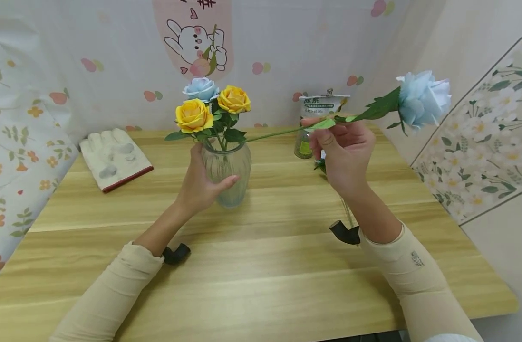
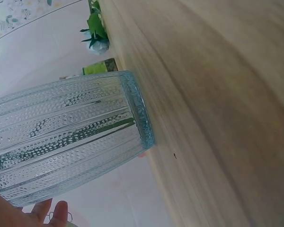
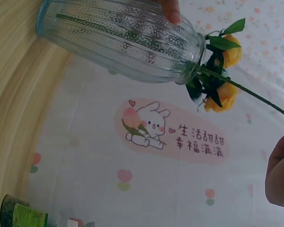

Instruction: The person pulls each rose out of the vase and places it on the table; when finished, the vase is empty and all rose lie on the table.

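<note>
1. Left hand point(image 1: 198, 187) grips glass vase point(image 1: 236, 175), on table point(image 1: 261, 285); probably slick, breakable: hold round body.
2. Right hand point(image 1: 348, 154) pinches blue rose point(image 1: 424, 100) mid-stem, stem reaching vase mouth; likely light, stem springy, petals soft: take stem, not bloom.
3. Yellow roses point(image 1: 194, 116) stand in vase.

Vase point(image 1: 237, 178) on table point(image 1: 252, 285), roses point(image 1: 194, 116) in it. Left hand point(image 1: 198, 185) at vase's left side, glove point(image 1: 114, 159) farther left. Right of vase: jar point(image 1: 304, 148), loose flower point(image 1: 321, 164) near jar, right hand point(image 1: 346, 154) holding another rose point(image 1: 424, 100).
</note>
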Action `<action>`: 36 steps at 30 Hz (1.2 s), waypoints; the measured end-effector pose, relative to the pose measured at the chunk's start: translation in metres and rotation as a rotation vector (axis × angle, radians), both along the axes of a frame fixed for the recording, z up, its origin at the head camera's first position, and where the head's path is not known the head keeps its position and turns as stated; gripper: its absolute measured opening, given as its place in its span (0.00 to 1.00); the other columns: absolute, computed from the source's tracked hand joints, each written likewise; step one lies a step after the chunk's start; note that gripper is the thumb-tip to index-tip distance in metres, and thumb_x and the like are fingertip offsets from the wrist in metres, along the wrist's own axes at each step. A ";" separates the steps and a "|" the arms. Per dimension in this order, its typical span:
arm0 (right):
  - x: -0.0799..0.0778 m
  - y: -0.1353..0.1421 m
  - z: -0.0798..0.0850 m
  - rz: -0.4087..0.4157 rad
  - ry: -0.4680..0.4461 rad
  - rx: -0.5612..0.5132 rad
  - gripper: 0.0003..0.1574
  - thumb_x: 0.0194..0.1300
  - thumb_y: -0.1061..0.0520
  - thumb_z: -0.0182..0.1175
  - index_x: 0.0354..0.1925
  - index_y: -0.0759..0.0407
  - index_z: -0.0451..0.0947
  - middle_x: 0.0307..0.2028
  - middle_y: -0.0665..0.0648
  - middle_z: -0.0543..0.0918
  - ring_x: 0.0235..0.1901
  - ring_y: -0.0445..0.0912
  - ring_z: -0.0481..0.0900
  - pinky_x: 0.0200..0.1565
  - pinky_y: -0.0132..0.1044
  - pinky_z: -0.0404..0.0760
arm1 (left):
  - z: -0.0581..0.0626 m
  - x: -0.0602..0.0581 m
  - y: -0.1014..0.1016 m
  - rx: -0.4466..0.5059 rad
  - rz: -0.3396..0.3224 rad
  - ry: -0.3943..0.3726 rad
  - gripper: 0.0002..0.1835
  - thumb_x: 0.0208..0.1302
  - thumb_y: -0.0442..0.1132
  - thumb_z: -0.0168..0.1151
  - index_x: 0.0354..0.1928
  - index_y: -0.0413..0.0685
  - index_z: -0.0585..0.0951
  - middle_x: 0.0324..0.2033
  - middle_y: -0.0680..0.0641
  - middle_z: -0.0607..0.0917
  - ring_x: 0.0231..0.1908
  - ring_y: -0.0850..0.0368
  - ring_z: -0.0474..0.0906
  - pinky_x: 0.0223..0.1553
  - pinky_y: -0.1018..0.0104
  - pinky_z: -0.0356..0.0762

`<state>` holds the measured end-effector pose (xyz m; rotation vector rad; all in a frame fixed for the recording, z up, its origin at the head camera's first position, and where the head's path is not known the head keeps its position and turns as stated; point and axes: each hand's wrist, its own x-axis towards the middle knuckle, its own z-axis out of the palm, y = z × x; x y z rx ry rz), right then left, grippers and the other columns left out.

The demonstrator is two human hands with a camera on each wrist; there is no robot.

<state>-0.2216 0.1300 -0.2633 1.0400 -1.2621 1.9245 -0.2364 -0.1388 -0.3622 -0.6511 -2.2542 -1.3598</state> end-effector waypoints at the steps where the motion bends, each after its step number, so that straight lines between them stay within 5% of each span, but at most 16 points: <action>1: 0.000 0.002 0.000 0.012 -0.002 -0.030 0.22 0.59 0.59 0.71 0.39 0.78 0.77 0.31 0.64 0.88 0.15 0.47 0.71 0.17 0.31 0.66 | 0.001 0.001 0.000 0.002 0.000 -0.005 0.59 0.51 0.39 0.78 0.75 0.50 0.44 0.75 0.49 0.53 0.74 0.56 0.50 0.73 0.53 0.47; 8: -0.004 0.011 -0.004 0.150 -0.151 -0.111 0.12 0.59 0.63 0.70 0.36 0.71 0.79 0.30 0.64 0.87 0.16 0.47 0.73 0.16 0.30 0.65 | 0.002 0.002 0.002 0.035 -0.020 -0.029 0.57 0.50 0.32 0.76 0.73 0.39 0.45 0.72 0.39 0.57 0.72 0.43 0.54 0.72 0.48 0.50; 11: -0.005 0.013 -0.011 0.151 -0.328 -0.028 0.03 0.62 0.65 0.68 0.35 0.63 0.82 0.29 0.60 0.88 0.18 0.45 0.75 0.17 0.29 0.66 | 0.001 0.002 0.002 0.035 -0.018 -0.027 0.57 0.51 0.33 0.76 0.74 0.42 0.45 0.72 0.42 0.58 0.72 0.46 0.55 0.72 0.49 0.51; 15: -0.008 0.015 -0.024 0.133 -0.577 0.152 0.10 0.68 0.68 0.60 0.34 0.55 0.82 0.29 0.54 0.88 0.21 0.43 0.75 0.19 0.28 0.66 | -0.001 0.001 0.001 0.017 -0.013 -0.016 0.57 0.52 0.38 0.77 0.74 0.48 0.46 0.73 0.48 0.57 0.72 0.53 0.54 0.72 0.53 0.51; 21: -0.015 0.014 -0.041 0.156 -0.835 0.426 0.05 0.69 0.64 0.60 0.38 0.56 0.82 0.31 0.51 0.88 0.24 0.44 0.76 0.21 0.31 0.70 | -0.002 0.000 0.000 0.022 -0.030 0.010 0.56 0.53 0.41 0.77 0.74 0.52 0.46 0.72 0.50 0.58 0.72 0.53 0.54 0.72 0.52 0.52; 29: -0.023 0.007 -0.057 0.188 -0.916 0.598 0.09 0.70 0.62 0.59 0.46 0.66 0.77 0.33 0.50 0.88 0.24 0.44 0.76 0.21 0.31 0.70 | 0.000 0.001 0.000 0.027 -0.028 -0.008 0.57 0.51 0.37 0.77 0.74 0.48 0.46 0.72 0.48 0.59 0.71 0.53 0.56 0.71 0.52 0.53; 36: -0.034 0.006 -0.072 0.188 -0.975 0.661 0.04 0.70 0.63 0.59 0.43 0.60 0.78 0.33 0.51 0.88 0.26 0.44 0.76 0.22 0.32 0.69 | 0.025 0.023 0.007 0.047 -0.055 -0.024 0.53 0.53 0.31 0.74 0.71 0.34 0.46 0.70 0.34 0.59 0.70 0.38 0.57 0.71 0.47 0.54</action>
